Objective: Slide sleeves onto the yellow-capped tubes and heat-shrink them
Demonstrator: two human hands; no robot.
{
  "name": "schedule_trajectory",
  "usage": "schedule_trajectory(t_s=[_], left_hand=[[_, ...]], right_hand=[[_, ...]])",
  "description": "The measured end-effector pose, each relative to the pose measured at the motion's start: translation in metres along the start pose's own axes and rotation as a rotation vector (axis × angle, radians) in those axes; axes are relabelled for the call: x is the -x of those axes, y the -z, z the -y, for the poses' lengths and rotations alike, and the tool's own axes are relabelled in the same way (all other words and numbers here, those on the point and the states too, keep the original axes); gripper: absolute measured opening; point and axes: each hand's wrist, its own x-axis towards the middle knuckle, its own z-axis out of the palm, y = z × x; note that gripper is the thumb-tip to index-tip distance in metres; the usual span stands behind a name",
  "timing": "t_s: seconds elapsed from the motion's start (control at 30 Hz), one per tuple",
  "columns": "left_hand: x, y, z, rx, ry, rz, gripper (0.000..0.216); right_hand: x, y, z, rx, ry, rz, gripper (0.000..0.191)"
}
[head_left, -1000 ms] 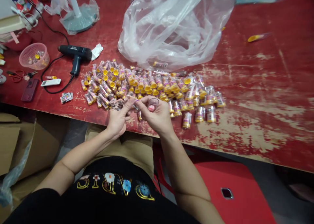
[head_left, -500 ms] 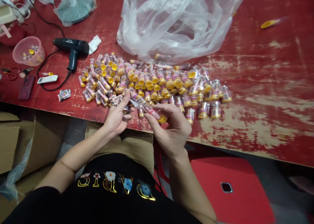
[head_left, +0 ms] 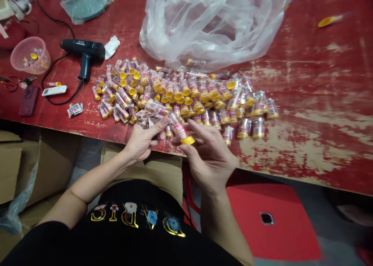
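We see our right hand [head_left: 211, 157] with its fingers loosely curled and partly open, and it holds a small clear tube with a yellow cap [head_left: 180, 130] between the thumb and the fingertips, the cap end pointing toward us. Our left hand [head_left: 142, 139] is closed around a thin clear wrapper [head_left: 153, 109], pinching it between thumb and forefinger, and this wrapper touches the far end of the tube. Both hands are over the near edge of the red table [head_left: 320, 114], and the tube is in the air just above this edge. Just behind the hands a pile of similar tubes [head_left: 186, 93] lies on the table. Farther toward the far edge there is a big clear plastic bag [head_left: 212, 25]. Near the left edge we see a black heat gun [head_left: 83, 50] and a pink basket [head_left: 29, 56].
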Motion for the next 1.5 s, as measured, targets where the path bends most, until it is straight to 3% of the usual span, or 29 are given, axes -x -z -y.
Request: schedule_trajectory(t_s=[0.2, 0.33, 0.43, 0.53, 0.87, 1.3, 1.5], left_hand=[[0.001, 0.008, -0.009, -0.063, 0.049, 0.173, 0.048], [0.005, 0.008, -0.008, -0.11, 0.065, 0.24, 0.054], [0.005, 0.008, -0.006, -0.105, 0.075, 0.239, 0.058], [0.006, 0.008, -0.005, -0.105, 0.047, 0.211, 0.06], [0.015, 0.012, 0.009, -0.23, -0.011, 0.241, 0.054], [0.015, 0.013, 0.014, -0.162, -0.067, 0.251, 0.046], [0.008, 0.018, 0.018, -0.18, -0.016, 0.252, 0.05]], right_hand=[[-0.003, -0.005, -0.004, -0.24, -0.125, -0.049, 0.029], [-0.001, -0.017, -0.01, -0.234, -0.049, -0.175, 0.032], [-0.002, -0.017, -0.01, -0.179, -0.035, -0.115, 0.041], [-0.004, -0.012, -0.004, -0.064, -0.037, -0.032, 0.034], [-0.002, -0.025, 0.009, 0.095, 0.025, -0.342, 0.015], [-0.004, -0.028, 0.009, 0.103, 0.06, -0.405, 0.015], [-0.008, -0.03, 0.001, 0.082, 0.108, -0.427, 0.018]])
